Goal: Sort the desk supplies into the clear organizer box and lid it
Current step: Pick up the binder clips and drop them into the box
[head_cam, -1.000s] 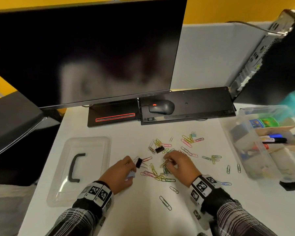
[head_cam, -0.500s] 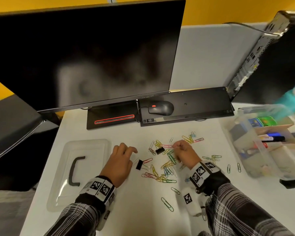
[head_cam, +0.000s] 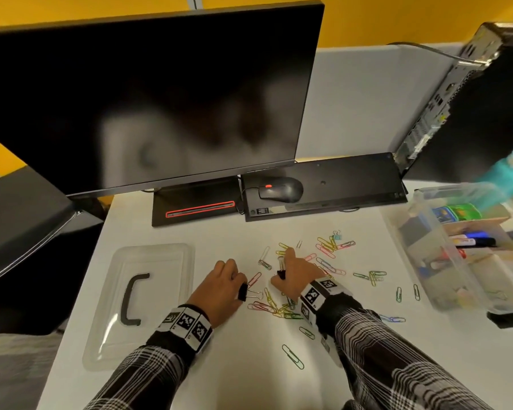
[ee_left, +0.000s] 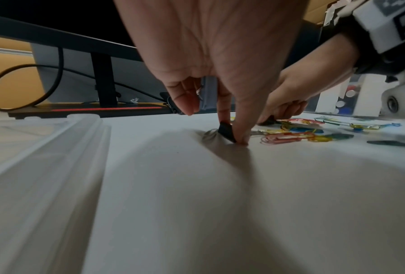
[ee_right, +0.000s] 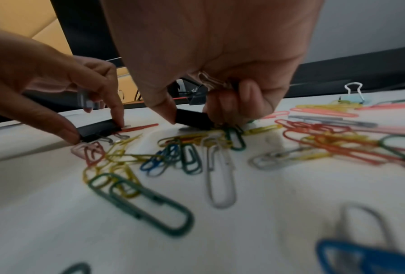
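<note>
Coloured paper clips (head_cam: 326,247) lie scattered mid-desk. My left hand (head_cam: 237,284) pinches a black binder clip (head_cam: 243,291) between thumb and forefinger against the desk; the left wrist view shows that clip (ee_left: 226,130) under the fingertips and a grey clip (ee_left: 208,96) tucked in the curled fingers. My right hand (head_cam: 282,276) pinches a second black binder clip (head_cam: 280,273) and, in the right wrist view, keeps some paper clips (ee_right: 208,79) in its palm above the black clip (ee_right: 191,118). The clear organizer box (head_cam: 427,247) stands at the right, its lid (head_cam: 160,253) lies at the left.
A monitor (head_cam: 148,93), a mouse (head_cam: 282,189) and a black keyboard (head_cam: 353,179) line the back of the desk. A computer tower (head_cam: 456,93) and a teal bottle (head_cam: 510,170) stand behind the box. A small blue binder clip (head_cam: 336,235) lies among the far paper clips.
My left hand has gone from beside the near black binder clip to pinching it. My right hand has taken the far black clip and drawn it slightly nearer.
</note>
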The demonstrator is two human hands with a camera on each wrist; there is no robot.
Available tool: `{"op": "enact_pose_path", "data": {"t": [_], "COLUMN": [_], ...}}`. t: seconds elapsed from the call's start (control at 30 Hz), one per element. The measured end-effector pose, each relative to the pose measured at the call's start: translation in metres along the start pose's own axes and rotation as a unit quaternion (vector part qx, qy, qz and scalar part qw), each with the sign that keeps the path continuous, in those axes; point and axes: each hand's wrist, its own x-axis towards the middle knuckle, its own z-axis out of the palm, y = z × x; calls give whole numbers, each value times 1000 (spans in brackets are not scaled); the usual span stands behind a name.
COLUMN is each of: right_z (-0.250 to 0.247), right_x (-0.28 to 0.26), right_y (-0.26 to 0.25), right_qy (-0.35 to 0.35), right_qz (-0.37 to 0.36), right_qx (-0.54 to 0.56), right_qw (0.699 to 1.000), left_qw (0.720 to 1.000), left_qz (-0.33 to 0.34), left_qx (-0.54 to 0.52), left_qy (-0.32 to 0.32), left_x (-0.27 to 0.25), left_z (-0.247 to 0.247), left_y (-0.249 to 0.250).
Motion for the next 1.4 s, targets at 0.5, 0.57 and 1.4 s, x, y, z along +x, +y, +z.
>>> {"op": "enact_pose_path", "data": {"t": [0.5, 0.57, 1.4], "right_z": [-36, -41, -71], "right_x": [-51, -47, 34], "right_y": [79, 92, 101], "right_qy": [-32, 1, 85], "right_qz": [27, 71, 88], "right_qx": [791, 773, 67], "right_qw": [610, 630, 990], "left_qw": [971, 969, 969], "left_qz": [-87, -85, -108], "left_qx": [-218, -226, -220], "left_qy": [48, 55, 40], "left_x": [12, 14, 17], "left_z": [-26, -28, -29], "left_y": [1, 3, 14]}}
